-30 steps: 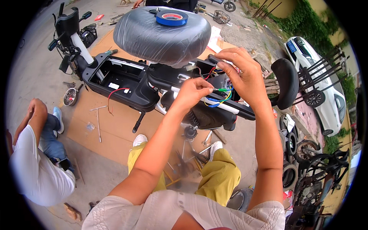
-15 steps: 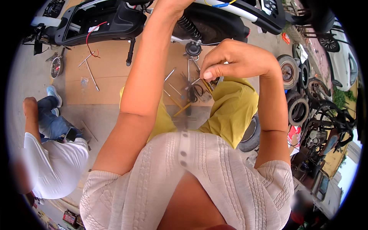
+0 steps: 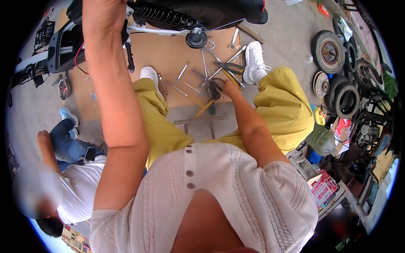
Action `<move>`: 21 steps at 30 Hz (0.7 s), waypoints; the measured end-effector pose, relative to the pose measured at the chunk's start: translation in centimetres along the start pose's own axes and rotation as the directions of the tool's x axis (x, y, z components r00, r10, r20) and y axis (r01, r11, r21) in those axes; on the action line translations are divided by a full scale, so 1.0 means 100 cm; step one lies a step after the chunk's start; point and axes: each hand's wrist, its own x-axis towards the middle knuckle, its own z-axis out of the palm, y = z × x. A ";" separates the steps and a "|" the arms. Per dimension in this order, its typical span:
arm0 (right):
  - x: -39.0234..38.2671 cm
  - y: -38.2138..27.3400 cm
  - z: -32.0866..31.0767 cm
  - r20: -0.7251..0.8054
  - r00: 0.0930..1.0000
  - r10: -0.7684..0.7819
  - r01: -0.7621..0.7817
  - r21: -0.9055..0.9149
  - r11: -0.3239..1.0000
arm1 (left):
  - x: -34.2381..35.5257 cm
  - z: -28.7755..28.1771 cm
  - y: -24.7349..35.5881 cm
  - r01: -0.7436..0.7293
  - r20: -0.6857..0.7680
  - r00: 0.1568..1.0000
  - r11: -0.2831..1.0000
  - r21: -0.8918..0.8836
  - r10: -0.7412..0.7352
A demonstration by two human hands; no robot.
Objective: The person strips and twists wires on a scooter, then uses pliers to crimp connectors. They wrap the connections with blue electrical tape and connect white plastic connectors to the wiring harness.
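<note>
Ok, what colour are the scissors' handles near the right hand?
Black handles, best seen in the head view.

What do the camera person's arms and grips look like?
The left arm and right arm come out of short, pale knitted sleeves with raised cable patterns. Below those they're bare, no watch showing. The right grip has no glove; the left grip is mostly out of view.

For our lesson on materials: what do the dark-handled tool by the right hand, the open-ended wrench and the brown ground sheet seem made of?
Dark-handled tool: dull black grips, perhaps plastic or rubber; dark grey ends, possibly metal, too small to be sure.
Open-ended wrench: likely steel with a bright finish, from its silvery shine.
Brown ground sheet: probably cardboard, matt, given its flat, even tan look.
</note>
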 end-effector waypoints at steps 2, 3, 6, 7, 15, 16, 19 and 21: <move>0.031 0.039 0.023 -0.364 0.919 0.152 -0.167 -0.009 0.986 | 0.002 0.006 -0.003 -0.062 -0.018 0.998 0.996 0.066 0.064; 0.048 0.057 0.033 -0.526 0.824 0.210 -0.242 0.009 0.970 | 0.003 0.009 -0.002 -0.055 -0.036 0.998 0.995 0.084 0.059; 0.074 0.069 0.008 -0.597 0.798 0.083 -0.244 -0.194 0.950 | 0.013 -0.028 -0.013 -0.021 -0.061 0.998 0.999 0.038 0.024; 0.078 0.072 0.005 -0.555 0.830 0.059 -0.228 -0.240 0.944 | 0.013 -0.033 -0.014 -0.016 -0.080 0.997 0.999 0.045 0.020; 0.099 0.076 0.005 -0.353 0.933 -0.065 -0.061 -0.334 0.941 | 0.012 -0.029 -0.014 -0.024 -0.120 0.992 1.000 0.017 0.026; 0.096 0.080 0.004 -0.353 0.933 -0.061 -0.054 -0.308 0.950 | 0.011 -0.024 -0.017 -0.022 -0.114 0.993 1.000 0.004 0.022; 0.068 0.059 -0.009 -0.291 0.956 -0.017 -0.070 -0.285 0.956 | 0.010 -0.014 -0.021 -0.010 -0.088 0.996 1.000 0.012 0.011; 0.046 0.034 -0.018 -0.242 0.970 0.009 -0.019 -0.038 0.999 | 0.007 -0.015 -0.016 -0.010 -0.015 1.000 1.000 0.011 0.010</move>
